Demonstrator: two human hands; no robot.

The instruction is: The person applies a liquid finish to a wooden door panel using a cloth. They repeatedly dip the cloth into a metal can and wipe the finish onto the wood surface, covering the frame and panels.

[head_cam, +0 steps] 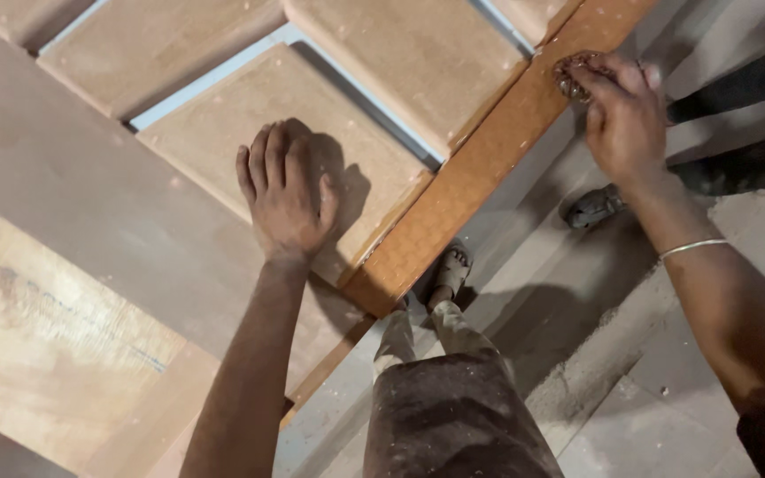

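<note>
L hand: left hand [287, 190] flat, fingers curled, nothing gripped, pressing tan panel [289, 124], prob to steady it.
R hand: right hand [623, 115] clenches scrub wad [575, 75] on orange edge strip [489, 155].
Floor: sandalled foot [450, 270] close under bench.

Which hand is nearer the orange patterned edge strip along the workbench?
Right. The right hand rests on the orange patterned strip, fingers curled over a small wad; the left hand lies on a brown panel beside it.

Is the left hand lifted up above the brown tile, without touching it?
No, the left hand lies knuckles-up directly on the brown tile, while the right hand is at the orange wooden strip.
</note>
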